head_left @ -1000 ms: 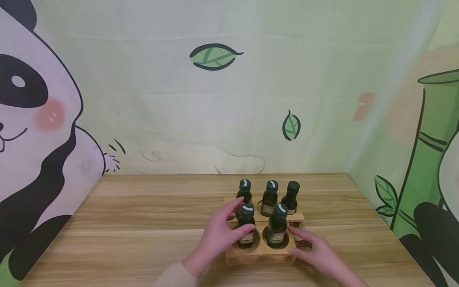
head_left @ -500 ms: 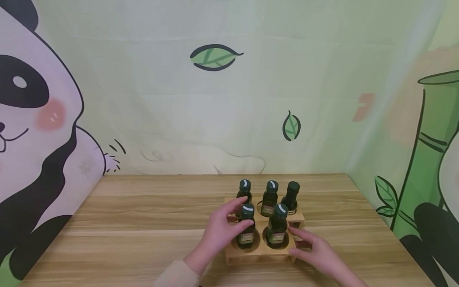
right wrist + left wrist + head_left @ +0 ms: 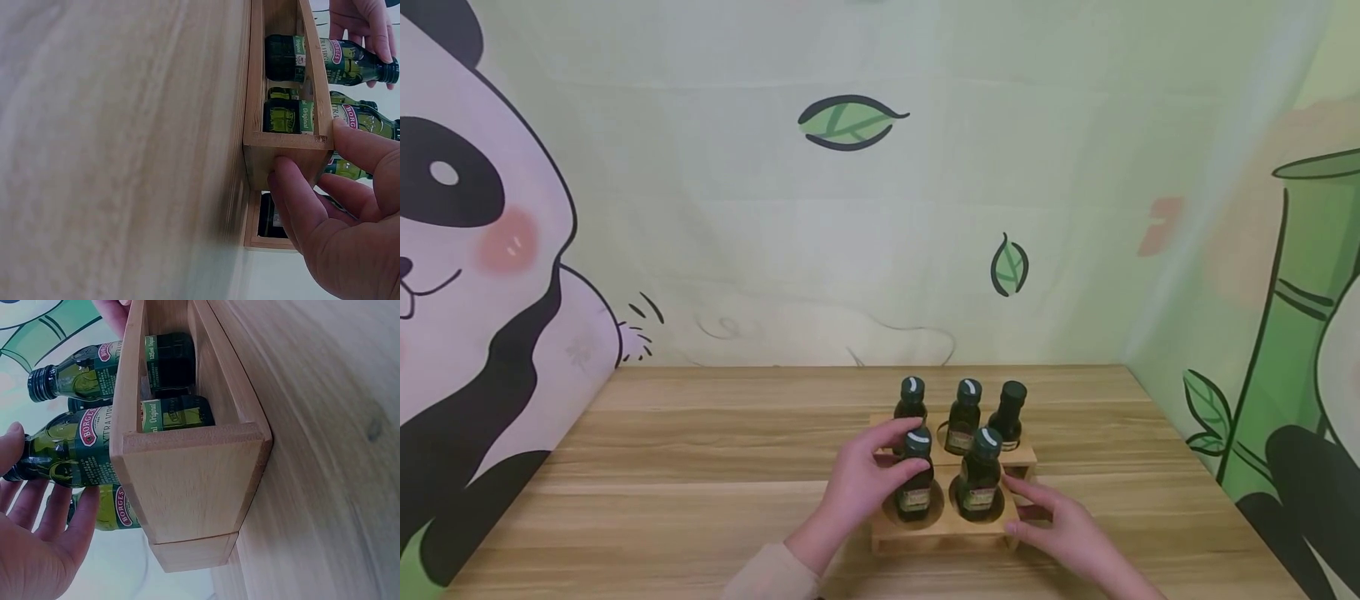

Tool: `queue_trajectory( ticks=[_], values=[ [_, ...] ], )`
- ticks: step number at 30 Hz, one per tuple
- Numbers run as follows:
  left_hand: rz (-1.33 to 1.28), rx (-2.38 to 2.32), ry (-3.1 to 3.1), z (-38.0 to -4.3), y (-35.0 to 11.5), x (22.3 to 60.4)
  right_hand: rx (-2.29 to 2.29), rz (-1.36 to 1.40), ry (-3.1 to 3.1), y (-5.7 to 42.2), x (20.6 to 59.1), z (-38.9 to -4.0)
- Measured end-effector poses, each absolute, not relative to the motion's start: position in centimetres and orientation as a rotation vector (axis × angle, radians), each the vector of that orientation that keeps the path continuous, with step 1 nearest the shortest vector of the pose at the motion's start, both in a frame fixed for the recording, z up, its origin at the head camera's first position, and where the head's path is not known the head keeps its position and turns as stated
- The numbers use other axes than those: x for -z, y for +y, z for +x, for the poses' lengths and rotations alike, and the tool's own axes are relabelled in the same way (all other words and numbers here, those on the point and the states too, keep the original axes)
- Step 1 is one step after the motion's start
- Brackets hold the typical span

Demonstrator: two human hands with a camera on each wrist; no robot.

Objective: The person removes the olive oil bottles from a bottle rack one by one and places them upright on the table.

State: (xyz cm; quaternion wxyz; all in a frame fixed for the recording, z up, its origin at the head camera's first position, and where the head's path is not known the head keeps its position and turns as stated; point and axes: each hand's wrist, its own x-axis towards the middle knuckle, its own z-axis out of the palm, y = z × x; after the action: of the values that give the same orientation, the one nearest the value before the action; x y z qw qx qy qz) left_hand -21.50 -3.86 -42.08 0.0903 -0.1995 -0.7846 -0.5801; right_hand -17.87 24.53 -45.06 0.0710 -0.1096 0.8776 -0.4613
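Note:
A two-tier wooden rack (image 3: 943, 543) stands on the table with dark green olive oil bottles upright in its round holes. My left hand (image 3: 861, 479) holds the front-left olive oil bottle (image 3: 915, 497) near its neck, thumb on one side and fingers on the other. That bottle's base shows inside the rack's front tier (image 3: 194, 481) in the left wrist view. At the rack's right end, my right hand (image 3: 1063, 529) grips the corner, its thumb on the upper edge and fingers against the end wall (image 3: 290, 159). The front-right bottle (image 3: 980, 492) sits beside it.
Three more bottles stand in the back tier: one at left (image 3: 912, 400), one in the middle (image 3: 963, 421) and a slimmer-capped one at right (image 3: 1009, 417). The wood-grain table (image 3: 700, 450) ends at a printed cloth backdrop (image 3: 737, 208).
My left thumb has shifted slightly up and left along the front-left bottle's neck. The rack, the bottles and my right hand have stayed in place.

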Motion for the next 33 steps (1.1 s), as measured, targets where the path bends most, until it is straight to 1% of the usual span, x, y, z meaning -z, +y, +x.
queue_trajectory(
  ticks=[17, 33],
  values=[
    [-0.596, 1.812, -2.26, -21.3, -3.9, 42.2, 1.388, -0.289, 2.629, 24.5, 45.1, -18.0],
    [-0.525, 1.897, -2.183, -20.4, -5.0, 39.2, 1.389, -0.33, 2.629, 24.5, 45.1, -17.9]
  ],
)
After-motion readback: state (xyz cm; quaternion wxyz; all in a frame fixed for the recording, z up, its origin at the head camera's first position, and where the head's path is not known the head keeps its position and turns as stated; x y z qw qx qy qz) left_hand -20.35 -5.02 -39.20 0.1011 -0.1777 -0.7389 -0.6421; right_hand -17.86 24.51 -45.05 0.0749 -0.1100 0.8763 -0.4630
